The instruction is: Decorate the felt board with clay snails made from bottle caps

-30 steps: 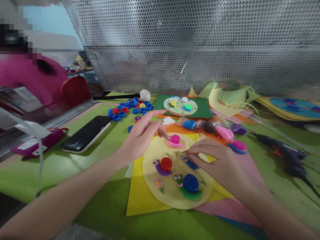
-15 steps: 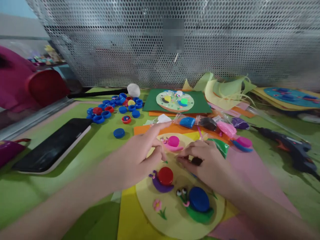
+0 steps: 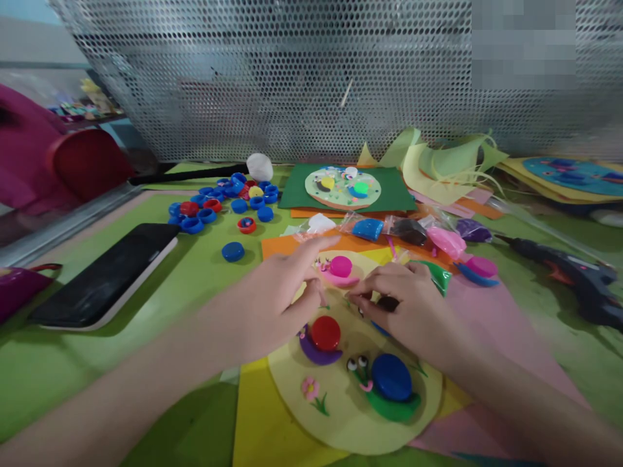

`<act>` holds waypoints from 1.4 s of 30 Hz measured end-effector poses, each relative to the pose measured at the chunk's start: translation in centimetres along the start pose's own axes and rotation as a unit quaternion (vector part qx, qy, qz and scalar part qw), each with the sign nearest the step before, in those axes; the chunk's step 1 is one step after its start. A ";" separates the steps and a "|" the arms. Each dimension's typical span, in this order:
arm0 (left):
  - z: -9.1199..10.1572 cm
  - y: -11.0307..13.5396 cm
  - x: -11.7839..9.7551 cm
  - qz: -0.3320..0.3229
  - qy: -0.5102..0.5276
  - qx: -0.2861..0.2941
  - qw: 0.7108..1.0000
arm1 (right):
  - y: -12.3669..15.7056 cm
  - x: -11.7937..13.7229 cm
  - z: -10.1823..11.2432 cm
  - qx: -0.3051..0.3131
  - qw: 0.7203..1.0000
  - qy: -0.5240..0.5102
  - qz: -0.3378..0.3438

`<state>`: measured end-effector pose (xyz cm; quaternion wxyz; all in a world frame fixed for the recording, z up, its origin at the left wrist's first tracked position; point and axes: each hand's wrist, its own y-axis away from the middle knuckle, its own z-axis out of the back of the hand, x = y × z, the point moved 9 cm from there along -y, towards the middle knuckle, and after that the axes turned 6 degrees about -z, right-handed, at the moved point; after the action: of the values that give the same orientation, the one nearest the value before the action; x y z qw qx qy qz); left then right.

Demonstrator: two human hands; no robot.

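Observation:
My left hand (image 3: 280, 295) hovers over the upper left of a cream paper circle (image 3: 350, 431). Its index finger points outward, while thumb and another fingertip come together; anything between them is too small to see. Fingertips of my right hand (image 3: 409, 298) pinch at the circle's middle right, on something hidden, with a dark round piece and a bit of blue under the palm. Around them on the circle are clay snails with round shells: a pink one (image 3: 341, 267), a purple one with a red cap (image 3: 326, 333), and a green one with a blue cap (image 3: 391, 377). A pink clay flower (image 3: 310, 388) lies lower left.
Blue, red and yellow bottle caps (image 3: 192, 224) lie behind left, near a phone (image 3: 111, 275). Bagged clay (image 3: 367, 229) lines the back of the circle. A glue gun (image 3: 567, 269) lies right. Behind are a decorated disc (image 3: 343, 198) and a perforated metal panel (image 3: 272, 84).
The view has shifted slightly, so the scene sits a little higher and further right. Both hands stay nearly in place over the circle, with only small finger movements.

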<state>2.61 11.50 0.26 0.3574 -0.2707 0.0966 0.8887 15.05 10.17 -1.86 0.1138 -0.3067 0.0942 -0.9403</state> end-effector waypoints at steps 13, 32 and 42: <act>-1.6 0.0 0.0 -0.017 -0.034 0.040 0.998 | 0.5 0.6 0.7 -0.023 0.999 0.008 0.023; -2.1 -0.1 -1.5 -0.080 -0.059 0.066 0.993 | 0.6 0.6 0.8 -0.027 0.998 0.042 0.029; -2.3 -0.2 -2.0 -0.083 -0.042 0.079 0.993 | 0.2 0.4 0.3 -0.019 0.998 0.046 0.038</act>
<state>4.89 9.69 -0.60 0.4538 -0.2108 0.1281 0.8563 14.95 9.86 -1.49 0.1389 -0.2613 0.1284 -0.9465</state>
